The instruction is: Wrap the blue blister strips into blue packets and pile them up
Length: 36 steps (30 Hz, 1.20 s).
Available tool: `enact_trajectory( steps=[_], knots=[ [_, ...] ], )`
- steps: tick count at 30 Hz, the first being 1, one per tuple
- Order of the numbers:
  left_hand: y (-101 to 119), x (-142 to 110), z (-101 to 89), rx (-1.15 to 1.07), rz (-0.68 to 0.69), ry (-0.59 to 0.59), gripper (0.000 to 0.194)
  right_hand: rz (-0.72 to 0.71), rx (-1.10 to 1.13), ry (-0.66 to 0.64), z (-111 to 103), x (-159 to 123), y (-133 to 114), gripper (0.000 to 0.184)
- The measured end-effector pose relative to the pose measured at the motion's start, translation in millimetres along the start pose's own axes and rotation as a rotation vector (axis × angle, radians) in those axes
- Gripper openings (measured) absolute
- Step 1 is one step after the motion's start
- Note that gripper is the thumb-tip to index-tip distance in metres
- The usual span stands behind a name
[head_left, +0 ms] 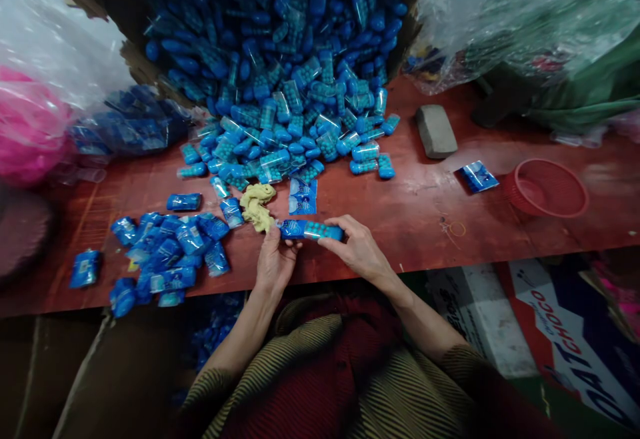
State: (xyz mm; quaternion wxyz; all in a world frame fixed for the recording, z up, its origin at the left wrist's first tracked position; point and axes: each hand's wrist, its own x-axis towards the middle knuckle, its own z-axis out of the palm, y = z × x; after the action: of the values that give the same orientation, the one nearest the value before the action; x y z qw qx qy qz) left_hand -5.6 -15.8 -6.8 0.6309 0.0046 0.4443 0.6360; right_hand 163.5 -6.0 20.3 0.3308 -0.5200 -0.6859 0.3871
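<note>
My left hand [274, 259] and my right hand [356, 247] both grip one blue capsule-shaped tube [311, 230] with a blue wrapper at its left end, held level just above the red table [425, 219]. A yellow cloth [257, 205] lies just beyond my left hand. A flat blue packet [303, 197] lies behind the tube. A big heap of blue tubes [290, 92] spills from a tipped cardboard box [131, 59] at the back. A pile of wrapped blue packets [165, 252] lies to the left of my hands.
A grey block [436, 130] and a lone blue packet [479, 176] lie at the right, beside a small red basket [547, 189]. Clear plastic bags [525, 19] sit at back right, a pink bag [27, 125] at left. A printed carton [565, 339] stands below the table edge.
</note>
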Motion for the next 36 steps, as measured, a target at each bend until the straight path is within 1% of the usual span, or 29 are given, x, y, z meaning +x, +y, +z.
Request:
enact_trajectory(
  steps=[3,5,8,10,11,13,15,17,18,19,22,24,26,29,33,34,36],
  knots=[
    [-3.2,-0.3,-0.9,0.033,0.039,-0.025,0.020,-0.026,0.063,-0.040,2.3,0.6,2.8,0.025],
    [-7.3,-1.1,-0.6,0.078,0.055,-0.045,0.025,-0.084,0.108,-0.027,9.6,-0.4,7.5,0.026],
    [-13.1,-3.1,2.1,0.137,0.029,-0.033,0.029,-0.163,0.094,0.096,28.1,-5.2,17.1,0.028],
    [-14.4,-4.5,4.7,0.149,-0.014,-0.019,0.029,-0.173,0.035,0.167,40.8,-10.0,22.6,0.029],
    [-13.9,-5.1,6.1,0.153,-0.040,-0.018,0.028,-0.173,0.008,0.180,46.0,-12.3,24.5,0.030],
    [-10.8,-5.8,8.6,0.151,-0.089,-0.006,0.022,-0.183,-0.010,0.141,51.9,-16.2,26.1,0.034],
    [-5.9,-5.7,10.6,0.136,-0.140,0.030,0.014,-0.213,0.049,0.057,51.6,-18.0,25.2,0.035],
    [-0.7,-4.5,11.4,0.113,-0.206,0.059,0.006,-0.229,0.179,-0.029,46.8,-17.3,23.6,0.034],
    [1.6,-3.6,11.2,0.099,-0.245,0.058,0.006,-0.219,0.261,-0.068,43.8,-16.3,23.1,0.034],
    [3.4,-2.6,10.5,0.084,-0.281,0.049,0.010,-0.192,0.353,-0.100,41.0,-15.0,22.9,0.034],
    [6.1,0.7,5.4,0.032,-0.336,-0.022,0.021,-0.059,0.641,-0.198,36.1,-11.9,24.0,0.043],
    [6.1,2.4,0.6,0.018,-0.341,-0.103,0.025,-0.001,0.748,-0.231,35.2,-11.2,25.0,0.050],
    [5.8,3.4,-3.7,0.023,-0.334,-0.198,0.027,-0.014,0.713,-0.219,33.8,-11.2,24.9,0.056],
    [7.0,3.8,-7.1,0.047,-0.304,-0.326,0.033,-0.102,0.551,-0.175,28.0,-10.8,22.6,0.067],
    [11.5,4.7,-7.3,0.121,-0.320,-0.443,0.042,-0.172,0.405,-0.157,16.8,-7.0,18.9,0.083],
    [12.4,5.3,-7.2,0.142,-0.337,-0.464,0.042,-0.179,0.387,-0.163,14.6,-5.7,18.5,0.087],
    [13.2,6.5,-7.3,0.170,-0.370,-0.494,0.041,-0.178,0.424,-0.235,11.9,-3.3,18.8,0.090]
  ],
)
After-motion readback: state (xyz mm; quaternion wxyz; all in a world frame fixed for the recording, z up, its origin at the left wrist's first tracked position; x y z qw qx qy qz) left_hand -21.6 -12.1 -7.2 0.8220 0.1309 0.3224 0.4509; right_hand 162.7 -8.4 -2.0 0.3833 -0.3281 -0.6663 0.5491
